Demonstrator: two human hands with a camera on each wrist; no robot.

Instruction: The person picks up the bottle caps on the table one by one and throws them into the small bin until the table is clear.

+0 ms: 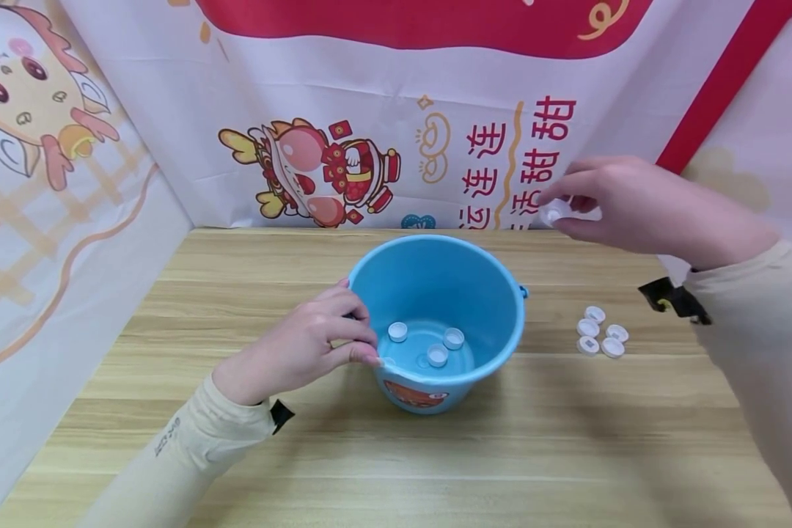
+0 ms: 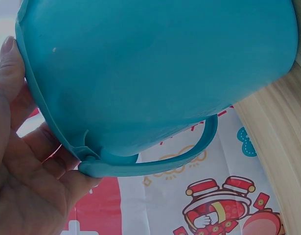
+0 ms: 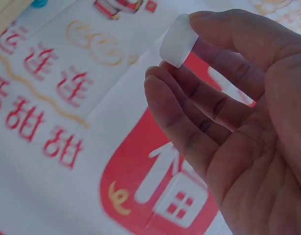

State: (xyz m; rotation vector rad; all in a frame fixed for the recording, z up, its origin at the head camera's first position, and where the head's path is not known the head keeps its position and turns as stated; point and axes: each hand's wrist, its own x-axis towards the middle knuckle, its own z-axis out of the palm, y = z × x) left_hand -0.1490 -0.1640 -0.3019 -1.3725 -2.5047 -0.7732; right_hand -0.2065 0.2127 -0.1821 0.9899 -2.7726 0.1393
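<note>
A blue bucket stands upright on the wooden table, with several white bottle caps on its floor, one of them a cap near the middle. My left hand grips the bucket's left rim; the left wrist view shows its thumb and fingers around the rim beside the blue handle. To the right of the bucket and above the table, my right hand pinches a white bottle cap between thumb and fingers. Several more bottle caps lie on the table below that hand.
The wooden table reaches up to a white cloth backdrop with red prints at the back. Another printed cloth hangs along the left side.
</note>
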